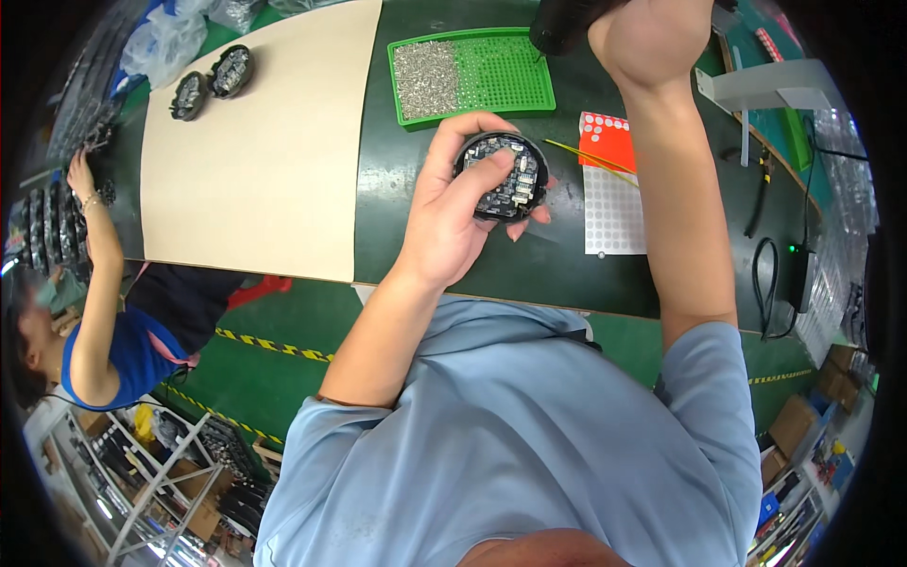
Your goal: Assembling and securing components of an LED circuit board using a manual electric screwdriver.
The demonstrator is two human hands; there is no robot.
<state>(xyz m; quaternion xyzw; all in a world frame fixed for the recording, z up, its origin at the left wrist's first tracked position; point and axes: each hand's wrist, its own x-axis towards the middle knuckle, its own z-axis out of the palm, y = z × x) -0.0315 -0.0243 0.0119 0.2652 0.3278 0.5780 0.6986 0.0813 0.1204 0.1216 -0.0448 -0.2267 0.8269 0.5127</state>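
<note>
- Dk-green worktop [548,274]: seen under green tray [550,94].
- Beige mat [265,161]: spread L of tray.
- Sticker sheet [614,213], orange/wht: placed nr side, R of tray.
- L hand [449,208]: nr side of tray; blk round circuit-bd unit [520,184] pinched by fingers.
- R hand [657,38], w/ blk tool [562,28]: seen by tray's far R corner; fingers hidden, grip can't be told.

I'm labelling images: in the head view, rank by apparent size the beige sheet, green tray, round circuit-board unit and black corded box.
1. Beige sheet
2. Green tray
3. Round circuit-board unit, perhaps enlarged by nearness
4. Black corded box
</note>
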